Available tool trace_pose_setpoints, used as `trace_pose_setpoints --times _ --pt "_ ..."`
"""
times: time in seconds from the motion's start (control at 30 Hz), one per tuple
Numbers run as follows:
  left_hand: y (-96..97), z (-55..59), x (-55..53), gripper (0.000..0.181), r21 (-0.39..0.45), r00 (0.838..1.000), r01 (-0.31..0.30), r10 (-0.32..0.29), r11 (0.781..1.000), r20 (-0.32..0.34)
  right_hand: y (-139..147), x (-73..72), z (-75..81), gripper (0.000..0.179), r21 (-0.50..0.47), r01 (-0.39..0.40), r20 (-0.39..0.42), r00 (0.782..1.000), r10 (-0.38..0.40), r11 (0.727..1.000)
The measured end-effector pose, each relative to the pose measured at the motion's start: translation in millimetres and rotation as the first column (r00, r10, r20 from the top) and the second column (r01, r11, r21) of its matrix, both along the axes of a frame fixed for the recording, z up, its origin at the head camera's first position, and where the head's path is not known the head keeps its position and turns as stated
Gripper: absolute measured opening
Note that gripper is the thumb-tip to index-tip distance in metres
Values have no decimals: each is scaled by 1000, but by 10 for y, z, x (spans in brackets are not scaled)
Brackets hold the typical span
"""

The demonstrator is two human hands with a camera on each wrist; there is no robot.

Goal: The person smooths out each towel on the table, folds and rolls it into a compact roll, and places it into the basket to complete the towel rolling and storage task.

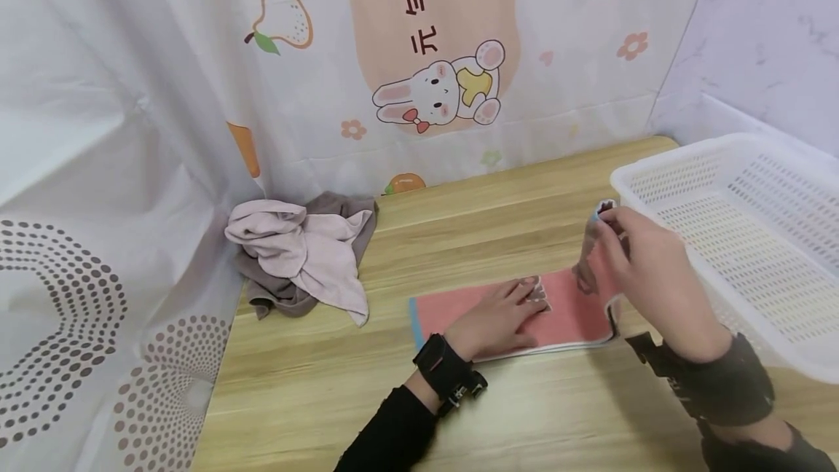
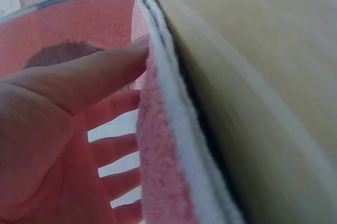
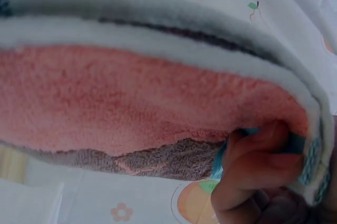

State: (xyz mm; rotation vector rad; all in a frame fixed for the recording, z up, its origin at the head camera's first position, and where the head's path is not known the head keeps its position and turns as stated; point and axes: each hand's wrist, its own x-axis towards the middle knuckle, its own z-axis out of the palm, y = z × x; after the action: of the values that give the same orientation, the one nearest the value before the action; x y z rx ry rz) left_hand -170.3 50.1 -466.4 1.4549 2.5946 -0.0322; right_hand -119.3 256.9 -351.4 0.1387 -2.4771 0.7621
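A small screened-off corner is giving a homely look, though whether it is standing inside a home or a studio is remaining unclear. A printed sheet (image 1: 557,93) with a cartoon rabbit (image 1: 435,93) and fruit (image 1: 285,17) is hanging behind the wood-grain tabletop (image 1: 295,399), a dotted sheet (image 1: 98,166) is draping the left side, and a marbled covering (image 1: 773,42) is lining the right. Household goods are matching that look: a pink towel (image 1: 452,312), crumpled cloths (image 1: 331,246) and a white perforated basket (image 1: 741,224).
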Motion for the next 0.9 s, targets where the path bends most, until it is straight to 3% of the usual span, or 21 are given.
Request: trace_pose_setpoints --times 0.23,0.4,0.6,0.77,0.83,0.9 --pt "169 -13 -13 66 -2 1000 -5 5 1000 15 -114 -20 -20 10 4 -29 -42 999 30 1000" --pt "92 8 -39 80 19 992 -83 81 996 93 -180 -62 -9 10 15 -36 -64 997 37 999" --pt "-577 89 -142 81 62 964 -231 219 971 153 -303 -114 -2 13 33 -52 -54 997 53 998" --pt "-1203 29 -200 76 110 909 -378 345 919 233 -429 -134 -27 14 42 -67 -37 997 69 997" --pt "-1369 -3 -198 73 125 894 -404 362 906 265 -483 -141 -51 14 38 -81 -32 996 83 996" --pt "-1471 -29 -191 70 140 892 -404 355 904 281 -545 -149 -75 13 35 -100 -30 994 101 994"
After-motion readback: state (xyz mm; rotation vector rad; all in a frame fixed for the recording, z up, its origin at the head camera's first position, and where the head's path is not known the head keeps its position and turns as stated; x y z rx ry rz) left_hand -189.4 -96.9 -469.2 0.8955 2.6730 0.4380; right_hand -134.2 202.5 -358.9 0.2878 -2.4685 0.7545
